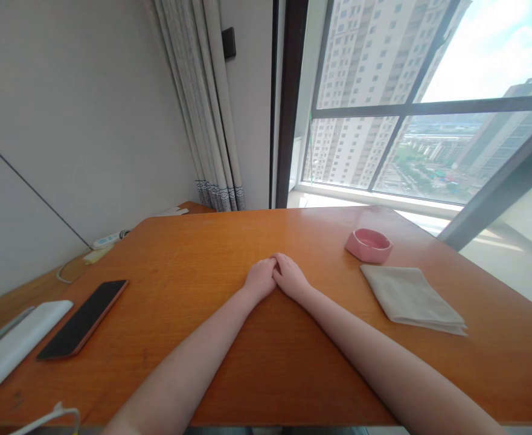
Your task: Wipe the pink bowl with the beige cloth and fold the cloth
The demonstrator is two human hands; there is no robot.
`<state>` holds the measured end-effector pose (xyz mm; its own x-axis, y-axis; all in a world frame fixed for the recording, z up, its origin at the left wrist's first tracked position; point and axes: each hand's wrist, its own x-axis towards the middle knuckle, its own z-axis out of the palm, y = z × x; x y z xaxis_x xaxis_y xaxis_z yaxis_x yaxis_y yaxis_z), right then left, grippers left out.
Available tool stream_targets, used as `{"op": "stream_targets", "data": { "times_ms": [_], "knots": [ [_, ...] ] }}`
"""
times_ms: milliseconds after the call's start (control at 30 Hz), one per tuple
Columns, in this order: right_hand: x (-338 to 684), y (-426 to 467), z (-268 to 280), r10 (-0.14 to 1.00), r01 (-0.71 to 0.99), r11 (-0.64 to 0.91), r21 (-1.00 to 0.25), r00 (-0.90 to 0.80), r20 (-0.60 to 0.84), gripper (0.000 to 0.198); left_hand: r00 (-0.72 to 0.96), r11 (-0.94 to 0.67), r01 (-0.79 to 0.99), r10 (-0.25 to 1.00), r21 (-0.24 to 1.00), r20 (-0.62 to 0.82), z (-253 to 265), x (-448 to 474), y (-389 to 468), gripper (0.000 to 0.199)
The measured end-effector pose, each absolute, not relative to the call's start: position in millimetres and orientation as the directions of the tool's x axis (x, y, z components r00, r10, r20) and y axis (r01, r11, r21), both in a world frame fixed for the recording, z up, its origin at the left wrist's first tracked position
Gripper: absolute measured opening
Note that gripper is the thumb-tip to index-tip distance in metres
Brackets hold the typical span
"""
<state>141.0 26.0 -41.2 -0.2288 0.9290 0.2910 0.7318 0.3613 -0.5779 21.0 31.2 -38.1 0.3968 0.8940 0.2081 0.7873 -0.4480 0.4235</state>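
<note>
My left hand [261, 278] and my right hand [291, 277] rest together on the wooden table [211, 248], near its middle. Both are closed, with the fingers of my right hand laid over those of my left. No object shows in either one; the palms are hidden. To the right of my hands lies a folded grey-beige cloth [410, 297]. Just beyond the cloth sits a pink bowl [369, 246] with angular sides. A dark-screened phone [84, 320] with a reddish edge lies flat on the left, apart from my hands.
Left of the phone is a white rounded flat object [25, 341]. A white cable [51, 415] curls at the near left edge. Farther back, a white power strip [107, 240] lies by the wall. Behind the table are a curtain [202, 109] and a large window [360, 78].
</note>
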Motion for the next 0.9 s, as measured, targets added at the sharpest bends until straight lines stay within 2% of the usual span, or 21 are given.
{"op": "stream_targets", "data": {
  "times_ms": [267, 400, 467, 533, 600, 667, 733, 800, 900],
  "knots": [
    [140.9, 27.8, -48.9, 0.92, 0.725, 0.383, -0.572, -0.249, 0.302, 0.03, 0.398, -0.451, 0.787, 0.893, 0.422, 0.212, -38.6, 20.3, 31.8, 0.025],
    [146.2, 29.8, -45.1, 0.902, 0.715, 0.428, -0.553, -0.299, 0.312, 0.05, 0.441, -0.495, 0.746, 0.868, 0.445, 0.227, -38.1, 18.4, 32.2, 0.026],
    [161.2, 32.0, -33.8, 0.89, 0.756, 0.436, -0.488, -0.283, 0.356, 0.06, 0.451, -0.505, 0.728, 0.862, 0.465, 0.23, -38.1, 15.8, 33.4, 0.025],
    [187.8, 34.7, -19.2, 0.889, 0.863, 0.336, -0.378, -0.159, 0.43, 0.063, 0.435, -0.488, 0.72, 0.872, 0.494, 0.226, -38.5, 12.9, 35.2, 0.026],
    [222.7, 37.2, -7.3, 0.873, 0.951, 0.088, -0.296, 0.069, 0.482, 0.059, 0.418, -0.469, 0.709, 0.881, 0.526, 0.221, -39.2, 10.9, 36.9, 0.028],
    [258.6, 39.0, -2.8, 0.85, 0.944, -0.213, -0.252, 0.306, 0.428, 0.057, 0.406, -0.454, 0.7, 0.888, 0.551, 0.217, -39.9, 10.1, 37.9, 0.029],
    [287.8, 40.3, -5.1, 0.843, 0.894, -0.401, -0.202, 0.446, 0.301, 0.048, 0.395, -0.447, 0.691, 0.892, 0.568, 0.221, -40.3, 10.5, 38.1, 0.031],
    [305.6, 41.9, -9.8, 0.842, 0.868, -0.465, -0.173, 0.494, 0.216, 0.038, 0.395, -0.448, 0.681, 0.891, 0.58, 0.225, -40.0, 11.5, 37.3, 0.033],
    [308.2, 44.8, -11.7, 0.874, 0.898, -0.406, -0.169, 0.436, 0.215, 0.029, 0.399, -0.481, 0.64, 0.875, 0.6, 0.275, -38.0, 13.4, 34.5, 0.031]
  ]
}}
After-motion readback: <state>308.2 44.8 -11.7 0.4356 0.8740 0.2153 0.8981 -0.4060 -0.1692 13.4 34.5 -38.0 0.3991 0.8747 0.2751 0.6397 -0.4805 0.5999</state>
